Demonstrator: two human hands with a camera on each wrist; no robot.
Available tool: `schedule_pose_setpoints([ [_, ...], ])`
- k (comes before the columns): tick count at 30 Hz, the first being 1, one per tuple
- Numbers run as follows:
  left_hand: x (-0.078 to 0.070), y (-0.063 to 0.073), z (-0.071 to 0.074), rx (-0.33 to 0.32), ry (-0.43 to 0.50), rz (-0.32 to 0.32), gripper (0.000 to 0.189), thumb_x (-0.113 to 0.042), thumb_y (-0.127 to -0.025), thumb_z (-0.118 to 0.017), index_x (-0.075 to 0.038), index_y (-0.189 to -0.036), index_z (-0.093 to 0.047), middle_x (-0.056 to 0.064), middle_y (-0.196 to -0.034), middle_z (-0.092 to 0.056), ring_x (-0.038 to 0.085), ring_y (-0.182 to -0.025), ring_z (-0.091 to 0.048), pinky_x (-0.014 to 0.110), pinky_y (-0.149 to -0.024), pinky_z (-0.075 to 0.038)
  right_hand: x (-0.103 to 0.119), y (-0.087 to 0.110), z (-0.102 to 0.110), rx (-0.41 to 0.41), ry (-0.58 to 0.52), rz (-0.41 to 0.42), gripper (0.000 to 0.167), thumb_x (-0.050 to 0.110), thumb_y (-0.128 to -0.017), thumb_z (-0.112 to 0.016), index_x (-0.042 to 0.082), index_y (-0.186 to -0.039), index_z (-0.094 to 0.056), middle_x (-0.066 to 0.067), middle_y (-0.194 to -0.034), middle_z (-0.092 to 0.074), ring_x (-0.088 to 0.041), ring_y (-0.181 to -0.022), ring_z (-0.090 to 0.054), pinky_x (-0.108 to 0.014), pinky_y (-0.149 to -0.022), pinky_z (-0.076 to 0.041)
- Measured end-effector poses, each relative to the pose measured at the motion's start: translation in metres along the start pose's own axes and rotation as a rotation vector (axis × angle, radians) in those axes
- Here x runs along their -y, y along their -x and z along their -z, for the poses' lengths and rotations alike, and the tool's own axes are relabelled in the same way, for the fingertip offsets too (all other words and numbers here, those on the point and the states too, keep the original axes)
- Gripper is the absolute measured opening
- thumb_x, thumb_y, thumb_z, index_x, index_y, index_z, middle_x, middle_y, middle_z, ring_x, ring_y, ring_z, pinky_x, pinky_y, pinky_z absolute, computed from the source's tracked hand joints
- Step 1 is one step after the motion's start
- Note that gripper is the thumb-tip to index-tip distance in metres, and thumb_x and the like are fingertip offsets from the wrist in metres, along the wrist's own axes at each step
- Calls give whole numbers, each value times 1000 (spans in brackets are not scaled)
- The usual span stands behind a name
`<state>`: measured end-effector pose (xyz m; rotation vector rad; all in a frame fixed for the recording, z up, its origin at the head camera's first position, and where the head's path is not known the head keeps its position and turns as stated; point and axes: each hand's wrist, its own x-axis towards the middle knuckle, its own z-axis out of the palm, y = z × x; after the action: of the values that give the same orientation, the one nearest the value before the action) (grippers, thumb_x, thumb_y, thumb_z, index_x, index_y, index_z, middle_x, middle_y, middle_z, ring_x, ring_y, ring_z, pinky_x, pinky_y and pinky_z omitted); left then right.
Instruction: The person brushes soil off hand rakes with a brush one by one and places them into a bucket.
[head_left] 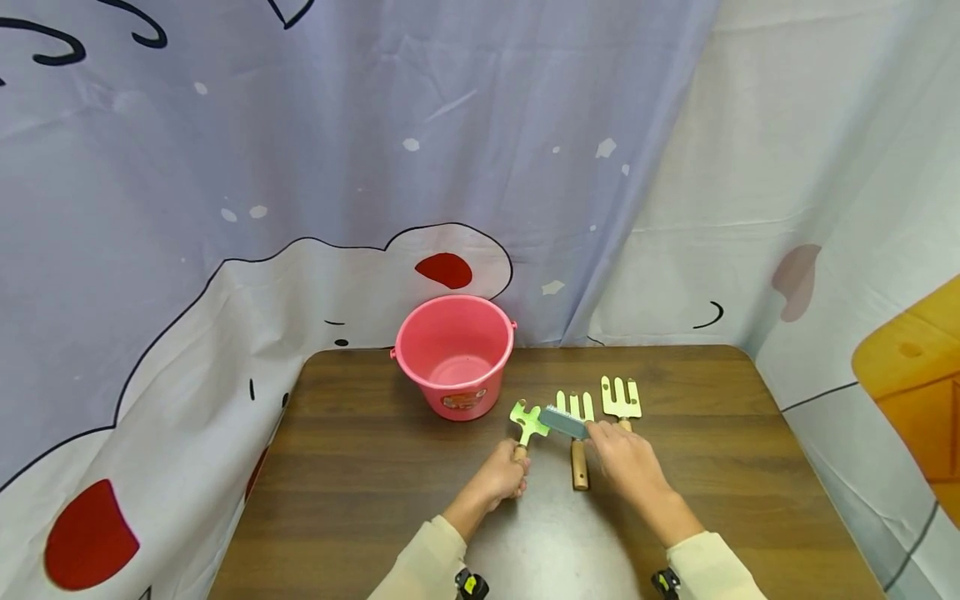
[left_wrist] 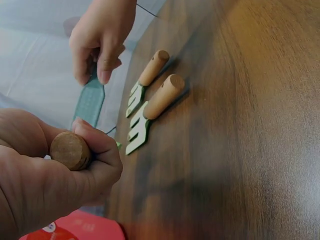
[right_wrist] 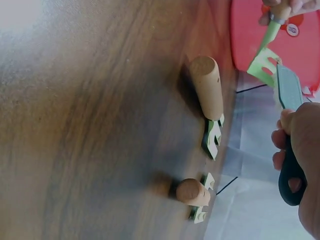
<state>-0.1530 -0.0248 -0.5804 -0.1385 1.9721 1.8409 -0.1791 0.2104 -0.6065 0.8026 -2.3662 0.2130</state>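
Note:
My left hand (head_left: 498, 477) grips the wooden handle of a small green garden fork (head_left: 529, 422), its tines pointing away. In the left wrist view the handle's round end (left_wrist: 70, 151) pokes out of the fist. My right hand (head_left: 626, 458) holds a green brush (head_left: 564, 422) by its dark handle (right_wrist: 289, 172). Pale bristles show along the brush head (right_wrist: 288, 89), which is right at the held fork's tines in the right wrist view. Below the brush, a second garden fork (head_left: 580, 467) lies on the table; a third fork (head_left: 621, 400) lies farther right, its handle partly hidden by my right hand.
A pink bucket (head_left: 491, 392) stands near the table's back edge, left of the forks. The brown wooden table (head_left: 337, 500) ends at a printed curtain (head_left: 322, 167) behind it. Wrist-worn devices sit at both cuffs.

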Motion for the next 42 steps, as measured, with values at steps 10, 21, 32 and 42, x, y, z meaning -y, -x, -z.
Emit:
schedule_pose_setpoints([
  [10, -2, 2, 0, 20, 11, 0, 21, 4, -104, -45, 13, -123, -43, 7, -80, -46, 11, -51, -41, 15, -41, -38, 6, -7, -3, 106, -97, -64, 27, 12, -89, -79, 5, -110, -64, -8, -93, -72, -24, -79, -70, -37, -60, -60],
  [21, -4, 4, -2, -19, -123, -115, 15, 6, -102, -47, 11, -116, -47, 5, -78, -44, 13, -53, -44, 18, -44, -39, 17, -11, -9, 262, -171, -177, 17, 16, -97, -72, 8, -109, -63, -4, -98, -73, -21, -83, -71, -36, -66, -61],
  [32, -5, 0, 3, -252, -538, -320, 31, 7, -93, -63, 9, -121, -52, 17, -97, -60, 31, -91, -61, 51, -83, -55, 5, -1, 7, 304, -163, -231, 23, 16, -98, -70, 5, -117, -65, -9, -108, -73, -27, -94, -72, -46, -72, -63],
  [42, 8, -7, 3, -330, -612, -392, 33, 9, -90, -65, 5, -120, -51, 16, -96, -57, 31, -89, -61, 56, -83, -55, -1, 6, 15, 270, -149, -193, 20, 15, -96, -72, 6, -112, -64, -3, -95, -70, -20, -78, -67, -38, -60, -59],
])
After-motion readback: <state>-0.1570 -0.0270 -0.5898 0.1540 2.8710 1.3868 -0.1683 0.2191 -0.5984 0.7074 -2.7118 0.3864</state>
